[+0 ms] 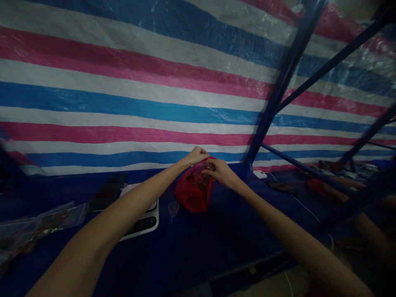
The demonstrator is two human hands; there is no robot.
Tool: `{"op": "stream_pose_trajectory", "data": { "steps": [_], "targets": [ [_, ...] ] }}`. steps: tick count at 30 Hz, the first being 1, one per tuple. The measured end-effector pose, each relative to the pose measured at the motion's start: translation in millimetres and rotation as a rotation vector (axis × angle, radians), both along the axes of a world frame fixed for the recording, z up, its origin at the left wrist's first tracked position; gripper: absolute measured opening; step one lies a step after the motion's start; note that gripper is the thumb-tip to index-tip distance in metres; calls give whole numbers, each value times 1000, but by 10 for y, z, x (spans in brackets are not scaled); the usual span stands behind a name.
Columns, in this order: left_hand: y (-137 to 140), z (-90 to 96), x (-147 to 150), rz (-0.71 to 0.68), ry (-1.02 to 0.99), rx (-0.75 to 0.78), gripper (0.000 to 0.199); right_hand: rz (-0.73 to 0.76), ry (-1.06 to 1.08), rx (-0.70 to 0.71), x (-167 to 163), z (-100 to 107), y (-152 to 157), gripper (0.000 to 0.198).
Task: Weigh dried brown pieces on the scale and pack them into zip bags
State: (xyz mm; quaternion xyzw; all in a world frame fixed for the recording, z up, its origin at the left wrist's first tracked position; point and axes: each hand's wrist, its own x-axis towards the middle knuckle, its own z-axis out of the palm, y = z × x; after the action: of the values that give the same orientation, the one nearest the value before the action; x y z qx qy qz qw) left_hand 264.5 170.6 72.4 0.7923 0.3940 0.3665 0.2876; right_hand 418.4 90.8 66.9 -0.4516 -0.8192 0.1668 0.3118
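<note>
A red plastic bag (192, 201) stands on the blue tabletop with its mouth open, small brownish pieces showing inside. My left hand (198, 156) is closed on the bag's upper rim at the back. On the bag's right side, my right hand (222, 172) has its fingers pinched around something shiny and brownish at the mouth, too blurred to name. Just left of the bag is a small clear plastic cup (173, 207), apparently with a short handle. A white scale (157, 222) with dark buttons lies partly hidden beneath my left forearm.
Clear plastic bags with small pieces (58, 218) lie at the left, near a dark flat object (108, 190). A blue metal post (262, 123) rises at the right. Beyond it are a white adapter (260, 174), a cable and another person's arm (368, 229). Striped sheeting (139, 99) hangs behind.
</note>
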Motion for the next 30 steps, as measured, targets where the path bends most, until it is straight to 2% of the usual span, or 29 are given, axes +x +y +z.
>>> {"op": "stream_pose_trajectory", "data": {
  "steps": [3, 5, 8, 10, 13, 16, 20, 23, 26, 28, 30],
  "targets": [
    [-131, 5, -251, 102, -83, 50, 29, 8, -221, 107, -163, 81, 114, 11],
    [-270, 4, -532, 162, -127, 91, 34, 20, -314, 92, -225, 113, 177, 15],
    [-526, 16, -1042, 232, -214, 162, 29, 30, -414, 32, -252, 134, 250, 25],
    [-718, 44, -1382, 267, -243, 174, 27, 47, -452, 2, -242, 145, 283, 25],
    [-1008, 107, -1837, 350, -249, 175, 27, 62, -463, -35, -216, 193, 306, 12],
    [-1254, 150, -2221, 484, -284, 220, 26, 51, -384, -58, -187, 300, 295, 19],
    [-1493, 90, -2619, 623, -328, 323, 18, 41, -284, 52, -147, 514, 204, 18],
    [-1645, -63, -2819, 677, -306, 357, 12, -33, -222, 257, -175, 670, -22, 18],
    [-1776, -277, -2978, 648, -261, 328, 13, -132, -134, 440, -345, 719, -447, 22],
    [-1835, -416, -3084, 612, -223, 300, 15, -111, -92, 478, -575, 652, -805, 26],
    [-1863, -520, -3192, 596, -182, 291, 15, -15, -99, 501, -913, 495, -1175, 31]
  ]
}}
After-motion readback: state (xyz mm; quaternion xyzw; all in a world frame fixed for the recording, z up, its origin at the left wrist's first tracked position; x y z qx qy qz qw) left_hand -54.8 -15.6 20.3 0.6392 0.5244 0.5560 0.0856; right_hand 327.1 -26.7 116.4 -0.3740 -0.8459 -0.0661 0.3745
